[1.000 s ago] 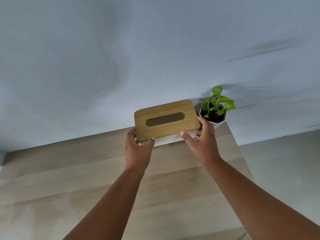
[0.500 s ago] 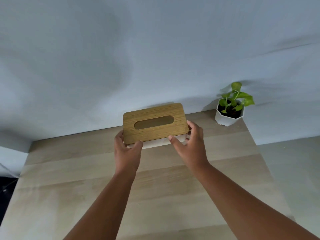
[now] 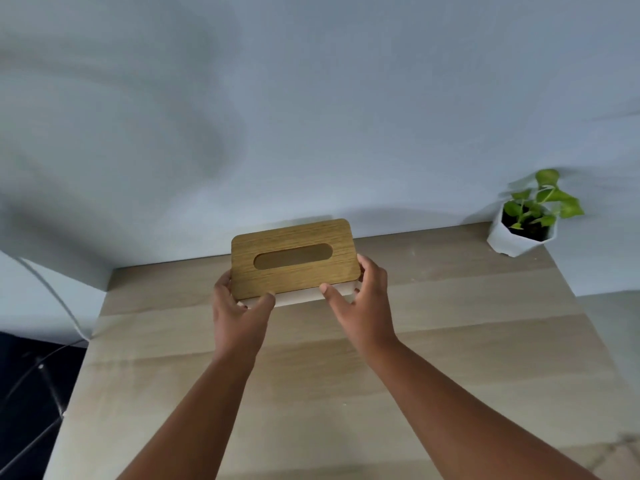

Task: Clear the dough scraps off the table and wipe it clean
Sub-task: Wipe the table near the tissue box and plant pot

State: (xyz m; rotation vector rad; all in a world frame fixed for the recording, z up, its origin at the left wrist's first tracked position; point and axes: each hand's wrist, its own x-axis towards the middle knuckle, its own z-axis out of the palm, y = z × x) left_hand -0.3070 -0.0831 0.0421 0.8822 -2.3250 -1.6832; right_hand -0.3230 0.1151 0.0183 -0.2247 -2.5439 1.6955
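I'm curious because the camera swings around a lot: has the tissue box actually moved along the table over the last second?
Yes. The tissue box, held by both hands, has moved leftward, away from the potted plant, which it nearly touched earlier.

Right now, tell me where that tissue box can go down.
Bare table lies between the tissue box, gripped by left hand and right hand, and the potted plant. The near left strip is bare. The plant's corner is crowded.

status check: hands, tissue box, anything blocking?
Left hand and right hand both grip the tissue box, one at each end. Box near the table's back edge. Potted plant far right, apart. No scraps visible.
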